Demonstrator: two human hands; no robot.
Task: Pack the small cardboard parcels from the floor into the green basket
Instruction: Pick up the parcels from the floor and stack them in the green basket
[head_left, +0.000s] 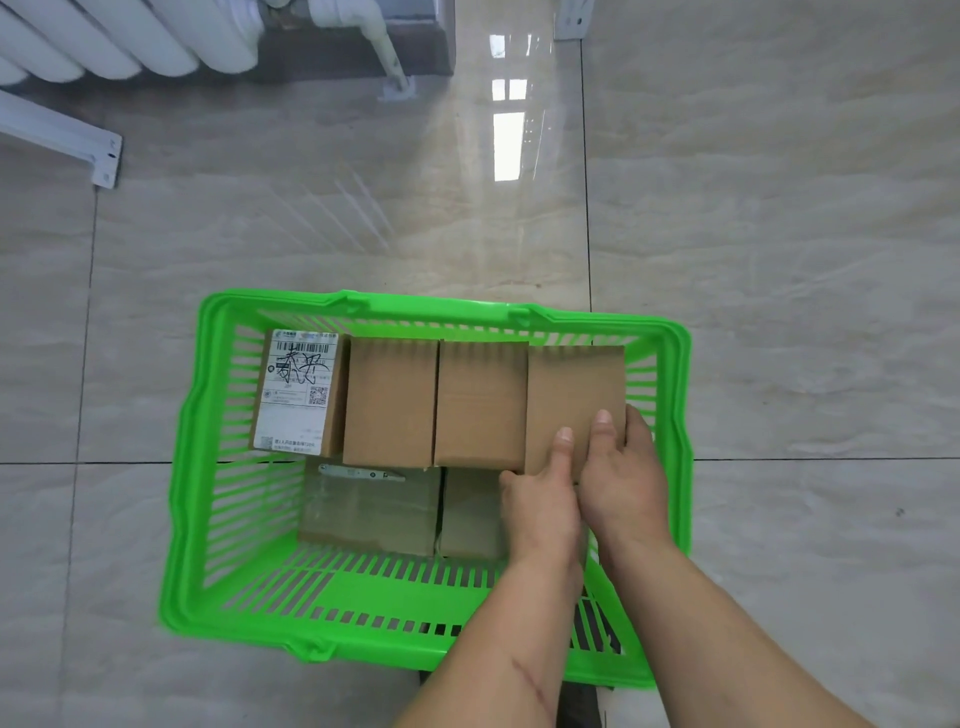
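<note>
Fingers: left hand (543, 512) & right hand (621, 478) both grasp rightmost parcel (574, 400), at right end of upper row inside green basket (192, 467). Step, judged: seat it flush w/ neighbour parcel (480, 405), level. Room: tight vs basket's right wall; open slot along near wall, above lower parcels (371, 512).

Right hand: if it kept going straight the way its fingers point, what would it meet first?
Probably the basket's far wall: the right hand already grips the rightmost parcel, fingers pointing that way. Depth is unclear.
</note>
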